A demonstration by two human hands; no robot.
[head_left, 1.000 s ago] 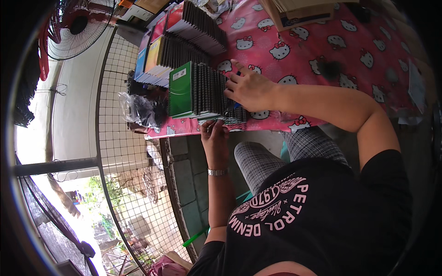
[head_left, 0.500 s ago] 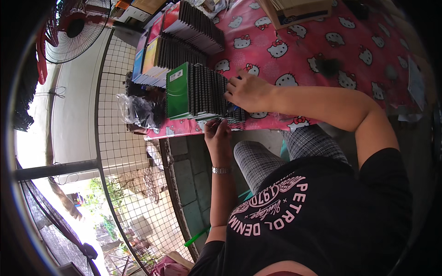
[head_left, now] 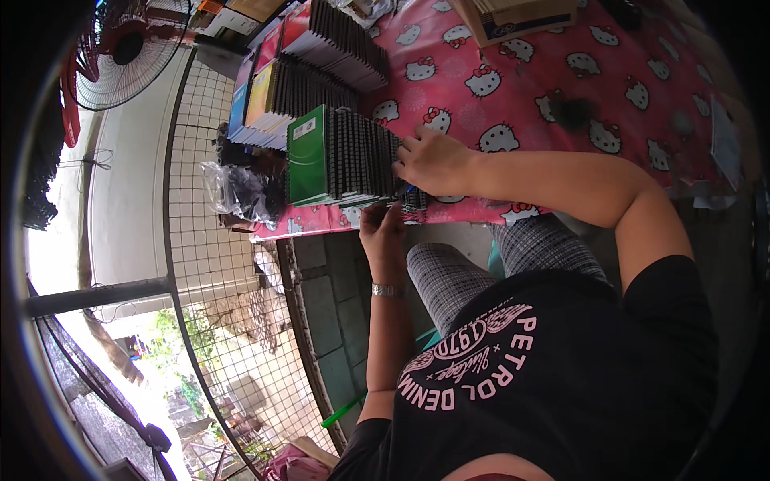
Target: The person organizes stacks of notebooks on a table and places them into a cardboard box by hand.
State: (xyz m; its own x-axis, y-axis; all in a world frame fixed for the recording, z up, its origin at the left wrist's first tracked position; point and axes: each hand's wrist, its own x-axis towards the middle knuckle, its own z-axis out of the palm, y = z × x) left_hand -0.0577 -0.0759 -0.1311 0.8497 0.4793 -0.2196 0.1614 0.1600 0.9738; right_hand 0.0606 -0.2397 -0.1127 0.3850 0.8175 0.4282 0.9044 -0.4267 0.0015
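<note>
- The green notebooks (head_left: 309, 156) stand on edge in a close row at the table's near edge, the end cover facing left, directly in front of you.
- Most of that row looks done: the left and middle part stands upright, dark spiral bindings packed side by side.
- What's left seems to be the right end, which sits lower and less even, and both your hands are there.
- Your right hand (head_left: 437, 163) bends its fingers over that end, beside a small blue thing (head_left: 411, 189); your left hand (head_left: 382, 224) is at the row's lower edge, fingers drawn in. The fingertips are too hidden to tell whether either hand pinches anything.
- Just behind, the yellow notebooks (head_left: 261, 94) and red notebooks (head_left: 298, 26) stand in similar rows, apparently needing nothing now; neither hand touches them.
- Farther out, a clear plastic bag (head_left: 233, 192) lies left of the green row, and a cardboard box (head_left: 521, 22) sits across the pink tablecloth (head_left: 521, 96).
</note>
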